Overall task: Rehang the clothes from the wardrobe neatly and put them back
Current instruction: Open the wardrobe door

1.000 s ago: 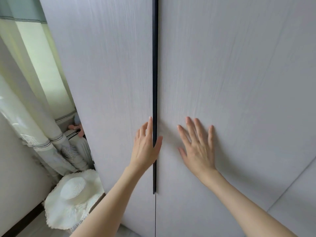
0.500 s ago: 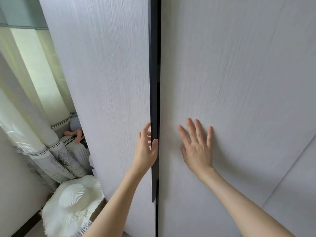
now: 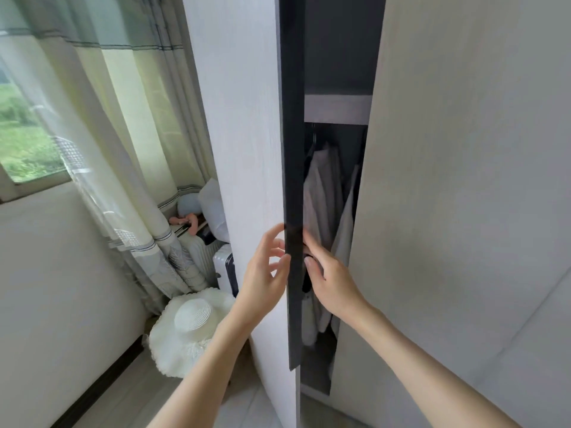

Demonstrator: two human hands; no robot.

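Observation:
The wardrobe's left door (image 3: 244, 168) stands partly swung out, its dark edge strip (image 3: 292, 180) facing me. My left hand (image 3: 265, 273) is at the door's outer face, its loosely bent fingertips touching the strip. My right hand (image 3: 330, 279) reaches into the gap, with its fingers against the inner side of the strip and their tips hidden behind it. Through the gap I see pale clothes (image 3: 323, 205) hanging from a rail below a shelf (image 3: 336, 109). The right door (image 3: 463, 211) is closed.
A white sun hat (image 3: 188, 329) lies on the floor to the left of the wardrobe. Behind it stand a white suitcase (image 3: 224, 267), a pillow and a soft toy. Curtains (image 3: 129, 149) hang before a window on the left wall.
The left door has swung out and a wide gap now shows the clothes. My right hand left the right door's face and moved into the gap. My view has turned left.

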